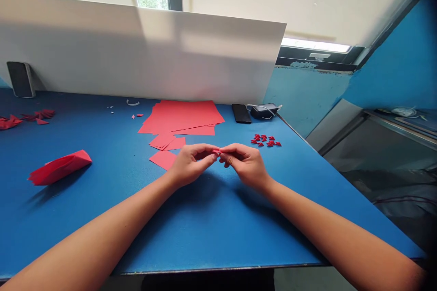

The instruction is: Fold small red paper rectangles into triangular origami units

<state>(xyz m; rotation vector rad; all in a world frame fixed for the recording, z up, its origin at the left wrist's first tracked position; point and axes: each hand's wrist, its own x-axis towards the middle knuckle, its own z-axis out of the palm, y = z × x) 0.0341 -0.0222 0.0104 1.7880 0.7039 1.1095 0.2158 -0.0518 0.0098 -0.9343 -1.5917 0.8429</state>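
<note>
My left hand [191,164] and my right hand [244,164] meet above the middle of the blue table [102,223]. Between their fingertips they pinch a small folded piece of red paper [216,151]. Most of that piece is hidden by my fingers. Just beyond my left hand lies a loose stack of red paper sheets [180,117], with several smaller rectangles [163,159] near my wrist. Several small folded red paper triangles [265,141] sit to the right of my right hand, not touching it.
A larger folded red paper shape [59,167] lies at the left, with more red folded pieces [25,118] behind it. A black phone [241,113] and a black charger [262,110] lie at the back, before a white board [136,50]. The table edge runs along the right and front.
</note>
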